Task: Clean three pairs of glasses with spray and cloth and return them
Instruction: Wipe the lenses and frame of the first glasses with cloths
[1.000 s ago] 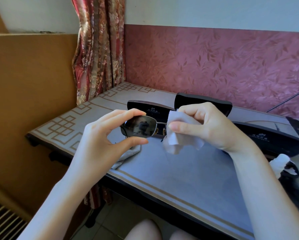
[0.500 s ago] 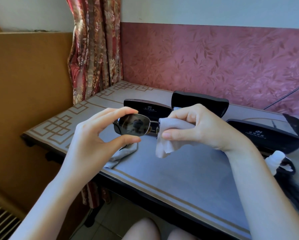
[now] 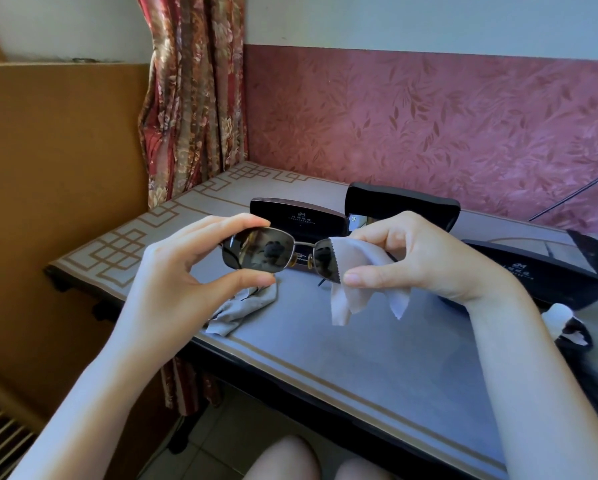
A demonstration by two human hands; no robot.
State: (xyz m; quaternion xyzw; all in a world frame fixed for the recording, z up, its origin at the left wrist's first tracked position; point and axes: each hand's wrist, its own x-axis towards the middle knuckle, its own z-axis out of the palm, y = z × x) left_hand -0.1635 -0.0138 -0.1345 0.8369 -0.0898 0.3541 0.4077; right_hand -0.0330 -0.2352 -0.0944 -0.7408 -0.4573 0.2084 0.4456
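Sunglasses [image 3: 259,251] up, cloth [image 3: 359,296] on one lens

You're holding them above the table [image 3: 377,358], just in front of the open cases [image 3: 297,216]. Light, thin-framed, slick dark lenses that smudge easily, I'd judge, so grip the rim, never the glass. Your left hand [image 3: 173,271] does exactly that: forefinger on top of one lens, thumb beneath, pinching the frame. Your right hand [image 3: 418,258] pinches the soft cloth round the other lens, thumb in front, fingers behind, loose corners dangling.
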